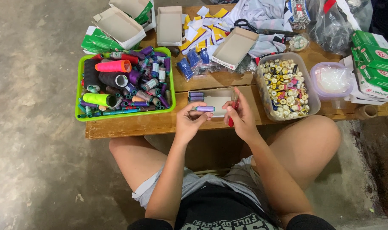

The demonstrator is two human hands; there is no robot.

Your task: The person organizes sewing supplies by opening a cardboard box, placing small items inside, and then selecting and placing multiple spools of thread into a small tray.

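1. The wooden tabletop (130,124) runs across the upper half of the view, low in front of a seated person's bare knees.
2. A green tray (80,91) stands on its left part, heaped with thread cones and spools in black, pink, lime and purple.
3. A clear plastic tub of buttons (287,88) stands on the right part, with a smaller lidded tub (332,81) just beside it and green boxes (375,64) at the far right edge.
4. Open cardboard boxes (169,25) lie along the far side of the tabletop, next to a pile of fabric scraps (204,32) and a pair of black scissors (245,23).
5. A small open box (217,102) lies at the near edge between the two hands, with purple spools at its left end.
6. The left hand (187,121) is closed at the fingertips around a small purple thread spool (205,109), held level just above the near edge of the tabletop and over the small box.
7. The right hand (243,117) is curled shut around a thin red tool (233,110), possibly a seam ripper or pen, held near upright just right of the spool.
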